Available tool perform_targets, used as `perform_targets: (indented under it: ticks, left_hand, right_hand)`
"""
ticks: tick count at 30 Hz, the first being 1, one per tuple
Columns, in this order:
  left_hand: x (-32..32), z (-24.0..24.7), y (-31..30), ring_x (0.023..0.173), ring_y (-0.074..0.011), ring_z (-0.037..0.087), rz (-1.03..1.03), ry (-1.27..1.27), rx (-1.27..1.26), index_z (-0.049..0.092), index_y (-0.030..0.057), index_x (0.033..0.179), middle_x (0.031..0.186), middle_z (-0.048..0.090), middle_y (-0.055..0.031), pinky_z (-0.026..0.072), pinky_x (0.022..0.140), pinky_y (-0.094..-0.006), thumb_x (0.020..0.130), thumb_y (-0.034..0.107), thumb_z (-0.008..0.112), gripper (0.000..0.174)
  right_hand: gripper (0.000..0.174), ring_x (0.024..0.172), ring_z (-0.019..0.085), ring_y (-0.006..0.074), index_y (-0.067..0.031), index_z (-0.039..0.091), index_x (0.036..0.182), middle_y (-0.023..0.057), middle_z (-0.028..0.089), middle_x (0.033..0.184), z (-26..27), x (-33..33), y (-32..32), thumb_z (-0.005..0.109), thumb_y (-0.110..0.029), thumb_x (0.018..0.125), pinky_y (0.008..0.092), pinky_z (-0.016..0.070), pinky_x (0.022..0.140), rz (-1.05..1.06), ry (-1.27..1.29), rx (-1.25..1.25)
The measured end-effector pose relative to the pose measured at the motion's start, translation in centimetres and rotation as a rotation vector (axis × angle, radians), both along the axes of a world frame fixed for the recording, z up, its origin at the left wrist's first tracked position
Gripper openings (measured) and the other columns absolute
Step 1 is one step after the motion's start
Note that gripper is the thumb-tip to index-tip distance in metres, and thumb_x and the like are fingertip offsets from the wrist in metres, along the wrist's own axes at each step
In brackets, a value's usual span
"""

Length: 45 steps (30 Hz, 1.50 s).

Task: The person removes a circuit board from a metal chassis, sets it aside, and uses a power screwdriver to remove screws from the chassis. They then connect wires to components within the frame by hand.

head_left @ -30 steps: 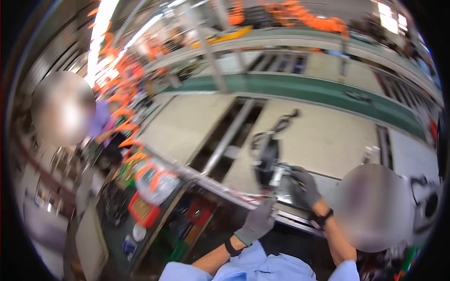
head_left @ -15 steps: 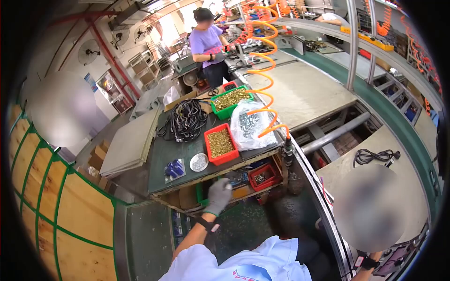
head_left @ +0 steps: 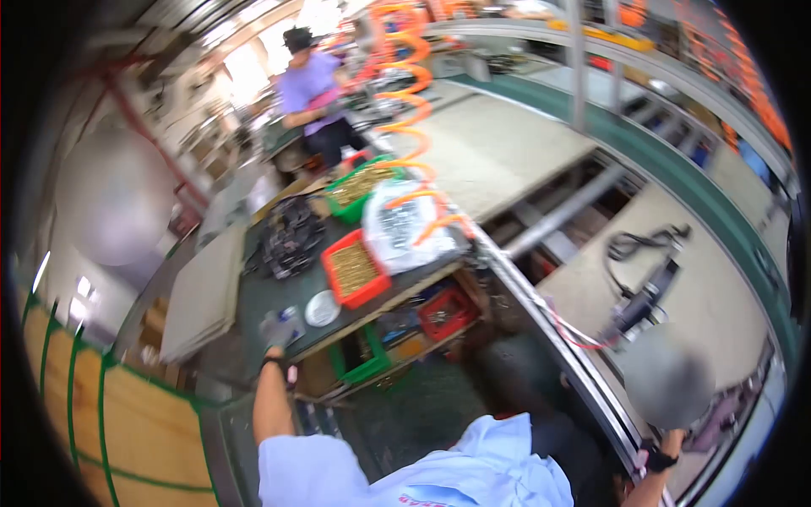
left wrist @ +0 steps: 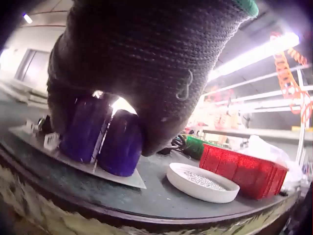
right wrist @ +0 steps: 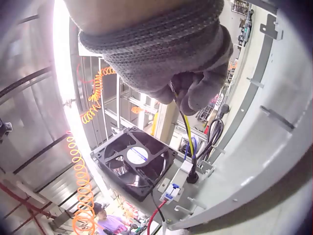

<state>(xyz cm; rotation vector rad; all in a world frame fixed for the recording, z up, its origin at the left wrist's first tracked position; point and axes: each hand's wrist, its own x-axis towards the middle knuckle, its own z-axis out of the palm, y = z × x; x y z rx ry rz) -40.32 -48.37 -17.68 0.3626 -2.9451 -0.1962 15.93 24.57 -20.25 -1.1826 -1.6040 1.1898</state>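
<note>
My gloved left hand (left wrist: 142, 63) arches over two dark blue cylinders (left wrist: 121, 144) on a white sheet (left wrist: 129, 180) at the bench edge. Its fingers come down on both sides of them; I cannot tell whether they grip. A round white dish (left wrist: 203, 188) of small shiny pieces stands just right of it. In the right wrist view, my gloved right hand (right wrist: 168, 63) has curled fingers holding thin wires (right wrist: 187, 128), one yellow-green. They run down to a grey metal housing (right wrist: 171, 188) beside a black fan (right wrist: 137, 161). A blur covers that hand in the head view.
On the side bench are red (head_left: 355, 270) and green (head_left: 359, 188) bins of brass-coloured parts, a clear bag (head_left: 404, 228) and a black cable bundle (head_left: 290, 237). An orange coiled hose (head_left: 409, 110) hangs over it. Another person (head_left: 311, 93) stands farther back.
My left hand has left the workpiece and moved left, past the bench's front, to the blue cylinders. The head view has swung left. My right arm stays at the workpiece.
</note>
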Motion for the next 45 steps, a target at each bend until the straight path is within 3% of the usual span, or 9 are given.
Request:
perform_targets:
  ticks: [6,10,12,16,21,24,27,35,45]
  left_hand:
    - [4.2,2.2,5.0,0.087,-0.0267,0.069,-0.233,0.430,0.157,0.066,0.0020,0.114,0.114,0.069,-0.0146,0.0568,0.078,-0.0400,0.084,0.029,0.071,0.040]
    - [15.5,7.5,20.9,0.089,-0.0234,0.070,-0.494,-0.253,1.691,0.062,0.0049,0.123,0.104,0.070,-0.0083,0.0553,0.078,-0.0329,0.091,0.024,0.069,0.038]
    - [20.4,7.1,28.7,0.091,-0.0209,0.070,-0.805,-0.422,1.405,0.061,0.0028,0.123,0.106,0.071,-0.0091,0.0560,0.079,-0.0322,0.084,0.017,0.076,0.044]
    - [29.6,6.1,41.3,0.086,-0.0228,0.071,-1.607,-0.436,0.725,0.062,0.0012,0.121,0.103,0.072,-0.0102,0.0565,0.075,-0.0335,0.082,0.013,0.078,0.045]
    - [35.2,3.9,49.5,0.079,-0.0205,0.069,-0.911,-1.795,1.387,0.061,0.0051,0.122,0.101,0.069,-0.0096,0.0565,0.055,-0.0353,0.105,0.050,0.041,0.052]
    - [39.5,5.4,52.5,0.087,-0.0263,0.068,-1.454,-0.669,0.960,0.050,-0.0008,0.133,0.121,0.060,-0.0172,0.0586,0.072,-0.0364,0.079,0.043,0.083,0.077]
    - [40.9,4.9,55.5,0.094,-0.0349,0.066,-1.846,-0.130,0.609,0.046,-0.0018,0.139,0.121,0.056,-0.0218,0.0583,0.076,-0.0423,0.076,0.041,0.085,0.086]
    - [41.1,4.7,61.1,0.089,-0.0379,0.066,-1.828,-0.117,0.614,0.060,0.0028,0.125,0.111,0.056,-0.0228,0.0589,0.074,-0.0445,0.075,0.034,0.083,0.063]
    - [41.1,4.6,66.6,0.090,-0.0390,0.067,-1.774,-0.047,0.328,0.065,0.0069,0.119,0.108,0.058,-0.0230,0.0579,0.073,-0.0477,0.074,0.037,0.080,0.056]
  right_hand:
    - [0.050,0.069,0.063,0.0115,-0.0014,0.055,0.139,0.0057,0.065,0.095,1.9,1.6,-6.4,0.066,-0.008,0.090,0.0276,0.0520,0.060,-0.151,0.154,0.000]
    - [0.058,0.091,0.069,0.0201,-0.0003,0.059,0.131,0.0141,0.069,0.105,4.5,-0.2,-14.0,0.081,-0.018,0.081,0.0330,0.0565,0.078,0.210,-0.031,0.249]
    - [0.074,0.112,0.065,0.0382,-0.0024,0.055,0.136,0.0203,0.065,0.119,5.8,-1.7,-17.2,0.087,-0.029,0.075,0.0423,0.0541,0.094,0.591,-0.134,0.424]
    - [0.075,0.123,0.056,0.0376,-0.0042,0.050,0.140,0.0189,0.050,0.141,7.0,-3.2,-20.8,0.082,-0.030,0.077,0.0482,0.0476,0.103,0.688,-0.098,0.753]
    - [0.047,0.103,0.066,0.0337,-0.0043,0.063,0.122,0.0146,0.065,0.116,5.4,1.1,-18.1,0.077,-0.010,0.077,0.0430,0.0552,0.088,0.334,-0.113,0.748]
    - [0.024,0.078,0.069,0.0257,0.0001,0.067,0.106,0.0154,0.070,0.091,4.8,2.4,-16.9,0.058,-0.021,0.100,0.0377,0.0544,0.070,-0.009,0.061,0.086]
    - [0.039,0.074,0.065,0.0167,0.0014,0.067,0.101,0.0111,0.068,0.081,3.5,2.2,-14.4,0.047,-0.031,0.107,0.0334,0.0524,0.068,-0.108,0.188,0.075]
    - [0.043,0.088,0.066,0.0186,0.0046,0.066,0.114,0.0121,0.071,0.094,2.4,2.3,-7.2,0.052,-0.035,0.105,0.0362,0.0538,0.079,0.006,0.185,-0.209]
    - [0.029,0.102,0.068,0.0367,0.0005,0.066,0.119,0.0200,0.070,0.108,-0.3,3.4,-5.2,0.060,-0.009,0.093,0.0424,0.0551,0.088,-0.203,-0.253,0.442]
